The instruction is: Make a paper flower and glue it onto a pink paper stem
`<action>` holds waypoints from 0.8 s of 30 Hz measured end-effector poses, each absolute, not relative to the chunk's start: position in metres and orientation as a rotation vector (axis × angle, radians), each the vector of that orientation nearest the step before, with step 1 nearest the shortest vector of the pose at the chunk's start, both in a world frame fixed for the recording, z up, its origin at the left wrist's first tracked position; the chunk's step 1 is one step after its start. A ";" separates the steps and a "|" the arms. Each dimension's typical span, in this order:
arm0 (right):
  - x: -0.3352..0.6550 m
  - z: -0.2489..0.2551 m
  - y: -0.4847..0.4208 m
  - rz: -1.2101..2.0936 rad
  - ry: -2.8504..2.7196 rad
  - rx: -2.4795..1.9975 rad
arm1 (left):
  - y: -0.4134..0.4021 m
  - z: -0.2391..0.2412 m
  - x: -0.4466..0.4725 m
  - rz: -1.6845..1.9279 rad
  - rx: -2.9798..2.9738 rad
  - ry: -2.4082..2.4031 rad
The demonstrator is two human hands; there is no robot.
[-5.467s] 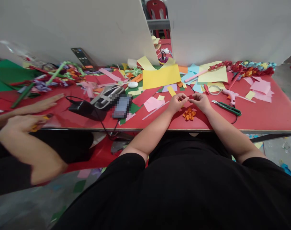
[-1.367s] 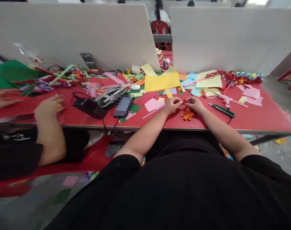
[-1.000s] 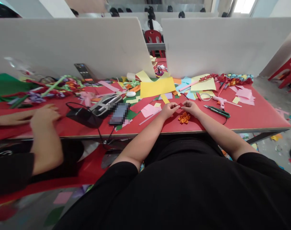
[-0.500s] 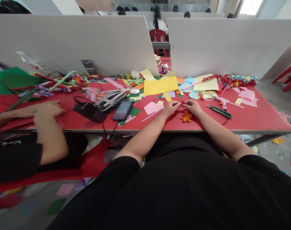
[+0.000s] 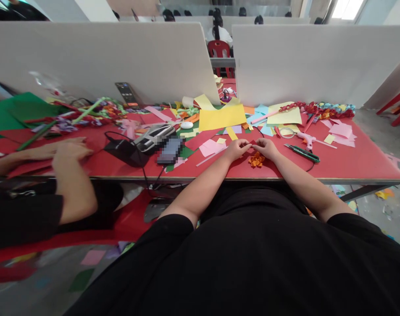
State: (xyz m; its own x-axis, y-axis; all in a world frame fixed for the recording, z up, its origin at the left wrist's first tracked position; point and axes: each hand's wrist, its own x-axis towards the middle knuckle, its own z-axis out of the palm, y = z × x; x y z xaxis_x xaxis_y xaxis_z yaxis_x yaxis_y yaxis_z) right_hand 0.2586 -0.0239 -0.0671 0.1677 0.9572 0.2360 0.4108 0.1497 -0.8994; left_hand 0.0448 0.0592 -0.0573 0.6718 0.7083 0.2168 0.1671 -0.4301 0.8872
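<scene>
A small piece of dark red paper [image 5: 252, 142] is pinched between my two hands, just above the red tabletop. My left hand [image 5: 238, 149] is closed on its left side, fingertips together. From the other side my right hand [image 5: 266, 148] grips it between thumb and fingers. Right below the fingers lies an orange paper flower [image 5: 256, 160] with several petals. A green utility knife [image 5: 301, 152] rests to the right of my right hand. Behind it lies a pink glue gun [image 5: 307, 139]. Pink paper sheets [image 5: 209, 148] lie left of my left hand.
Yellow paper [image 5: 222, 118] and scraps cover the table's back, below white partitions [image 5: 318, 66]. Left stand a black box [image 5: 126, 151] with a cable and a phone-like device [image 5: 170, 150]. A co-worker's hands [image 5: 71, 149] rest on the table at far left. Paper garlands [image 5: 334, 109] lie back right.
My fingers have drawn closer together on the red paper, and less of it shows. The whole view has shifted slightly. The orange flower stays in its place.
</scene>
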 end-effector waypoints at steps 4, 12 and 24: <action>0.261 -0.064 -0.023 0.773 -1.317 -1.398 | 0.061 -0.055 0.045 0.779 1.961 0.660; 0.264 -0.065 -0.021 0.899 -1.185 -1.386 | 0.058 -0.056 0.045 0.768 1.927 0.695; 0.258 -0.067 -0.026 0.372 -1.485 -1.347 | 0.062 -0.057 0.047 0.805 1.831 0.638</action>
State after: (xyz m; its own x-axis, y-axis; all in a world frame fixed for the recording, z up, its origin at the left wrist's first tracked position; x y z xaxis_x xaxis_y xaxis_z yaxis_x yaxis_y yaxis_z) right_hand 0.2578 -0.0257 -0.0665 0.1823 0.8609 0.4750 0.5356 0.3181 -0.7822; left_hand 0.0468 0.0618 -0.0574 0.6402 0.7296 0.2404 0.0673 -0.3650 0.9286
